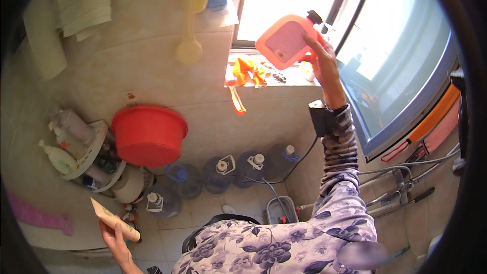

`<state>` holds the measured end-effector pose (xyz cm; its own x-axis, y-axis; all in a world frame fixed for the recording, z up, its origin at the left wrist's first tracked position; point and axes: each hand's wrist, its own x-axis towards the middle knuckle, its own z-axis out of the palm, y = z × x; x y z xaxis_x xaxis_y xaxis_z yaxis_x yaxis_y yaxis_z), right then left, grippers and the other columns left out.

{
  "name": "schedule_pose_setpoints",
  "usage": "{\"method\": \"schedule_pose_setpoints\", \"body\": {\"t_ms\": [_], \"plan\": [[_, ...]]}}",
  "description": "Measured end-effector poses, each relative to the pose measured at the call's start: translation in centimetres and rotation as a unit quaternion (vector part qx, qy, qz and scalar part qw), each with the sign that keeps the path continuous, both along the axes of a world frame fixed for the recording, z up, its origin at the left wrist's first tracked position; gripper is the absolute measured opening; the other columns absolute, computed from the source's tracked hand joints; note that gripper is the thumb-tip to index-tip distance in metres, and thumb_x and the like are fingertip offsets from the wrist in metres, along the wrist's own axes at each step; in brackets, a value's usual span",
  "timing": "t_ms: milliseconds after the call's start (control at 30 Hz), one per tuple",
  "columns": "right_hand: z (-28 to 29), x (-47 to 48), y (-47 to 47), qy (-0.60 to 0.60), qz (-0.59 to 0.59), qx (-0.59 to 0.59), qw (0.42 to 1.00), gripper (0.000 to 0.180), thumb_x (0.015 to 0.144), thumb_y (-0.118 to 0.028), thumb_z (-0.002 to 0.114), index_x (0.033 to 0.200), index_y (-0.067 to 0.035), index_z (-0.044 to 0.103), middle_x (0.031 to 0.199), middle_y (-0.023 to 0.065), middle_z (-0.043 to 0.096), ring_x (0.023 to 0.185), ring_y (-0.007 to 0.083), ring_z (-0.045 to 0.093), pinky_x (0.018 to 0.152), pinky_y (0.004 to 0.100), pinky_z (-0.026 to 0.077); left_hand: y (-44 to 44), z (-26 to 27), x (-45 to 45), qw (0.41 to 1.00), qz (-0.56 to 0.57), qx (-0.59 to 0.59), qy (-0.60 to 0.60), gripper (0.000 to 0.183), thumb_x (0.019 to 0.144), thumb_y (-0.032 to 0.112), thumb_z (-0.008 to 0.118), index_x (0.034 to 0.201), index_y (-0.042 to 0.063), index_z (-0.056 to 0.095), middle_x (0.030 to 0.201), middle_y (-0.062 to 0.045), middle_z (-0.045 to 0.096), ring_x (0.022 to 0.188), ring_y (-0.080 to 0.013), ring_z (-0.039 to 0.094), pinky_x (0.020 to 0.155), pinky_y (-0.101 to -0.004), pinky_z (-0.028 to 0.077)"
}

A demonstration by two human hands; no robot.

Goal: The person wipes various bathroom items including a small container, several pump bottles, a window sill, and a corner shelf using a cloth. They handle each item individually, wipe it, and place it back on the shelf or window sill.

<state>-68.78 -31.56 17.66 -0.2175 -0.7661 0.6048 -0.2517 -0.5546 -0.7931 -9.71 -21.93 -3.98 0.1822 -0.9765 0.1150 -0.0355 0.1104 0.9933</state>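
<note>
My left hand [117,244] grips a pale cream squeeze tube [116,220] at the lower left, its flat end pointing up and left. Raised in front of the bright window, my right hand [323,55] holds a flat pink plastic bottle [281,42] with a black cap by its right side. The bottle is tilted, and a label covers its broad face. Below it on the windowsill [296,80] lie an orange cloth or glove [249,72] and a small white container [307,71]. An orange-handled tool [237,101] hangs over the sill's edge.
A red plastic basin [150,137] is against the wall, beside a corner shelf [85,160] of bottles. Several large water jugs [217,175] stand on the floor. At right are an open window sash [403,45], a faucet with pipes [401,186] and a grey basket [282,210].
</note>
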Motion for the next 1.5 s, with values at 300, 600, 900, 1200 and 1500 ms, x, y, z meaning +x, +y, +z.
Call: {"method": "schedule_pose_setpoints", "body": {"t_ms": [300, 600, 900, 1200, 1500], "plan": [[-6.2, 13.4, -1.3, 0.076, 0.002, 0.157, 0.985, 0.047, 0.087, -0.010, 0.056, 0.129, 0.004, 0.042, 0.107, 0.0083, 0.057, 0.092, 0.0143, 0.055, 0.077, 0.0299, 0.048, 2.2, -1.1, 5.6, 0.997, 0.062, 0.009, 0.054, 0.039, 0.085, 0.006, 0.059, 0.120, -0.001, 0.044, 0.106, -0.005, 0.052, 0.095, -0.0124, 0.050, 0.086, -0.0262, 0.041], [-15.0, 32.3, -13.5, 0.102, 0.250, 0.214, 0.939, 0.053, 0.082, -0.010, 0.065, 0.129, 0.000, 0.042, 0.108, 0.0075, 0.057, 0.094, 0.0123, 0.056, 0.073, 0.0263, 0.050, 11.1, -2.7, 12.8, 0.973, 0.223, 0.062, 0.027, 0.045, 0.085, 0.003, 0.058, 0.127, -0.001, 0.040, 0.119, -0.008, 0.049, 0.107, -0.0147, 0.048, 0.095, -0.0286, 0.037], [-21.6, 47.7, -28.6, 0.120, 0.360, 0.171, 0.909, 0.051, 0.077, -0.010, 0.068, 0.123, 0.001, 0.048, 0.104, 0.0130, 0.061, 0.093, 0.0177, 0.058, 0.076, 0.0306, 0.049, 17.4, -2.9, 11.9, 0.903, 0.425, 0.063, 0.012, 0.046, 0.087, 0.003, 0.054, 0.130, -0.002, 0.038, 0.115, -0.009, 0.052, 0.101, -0.0138, 0.050, 0.089, -0.0266, 0.039], [-26.7, 59.3, -29.6, 0.254, 0.379, 0.013, 0.890, 0.052, 0.074, -0.007, 0.065, 0.123, -0.001, 0.048, 0.109, 0.0212, 0.059, 0.099, 0.0344, 0.058, 0.085, 0.0380, 0.046, 17.7, -1.3, 9.6, 0.850, 0.518, 0.093, -0.011, 0.040, 0.085, 0.005, 0.055, 0.123, -0.002, 0.044, 0.108, -0.007, 0.054, 0.098, -0.0139, 0.050, 0.088, -0.0272, 0.038], [-29.2, 62.3, -30.2, 0.339, 0.383, 0.085, 0.855, 0.061, 0.074, -0.018, 0.068, 0.127, -0.003, 0.043, 0.099, 0.0248, 0.060, 0.092, 0.0402, 0.059, 0.078, 0.0436, 0.048, 15.8, -0.5, 9.4, 0.862, 0.495, 0.106, -0.015, 0.040, 0.083, 0.003, 0.055, 0.122, -0.001, 0.045, 0.106, -0.006, 0.053, 0.097, -0.0144, 0.050, 0.088, -0.0278, 0.038]]}}
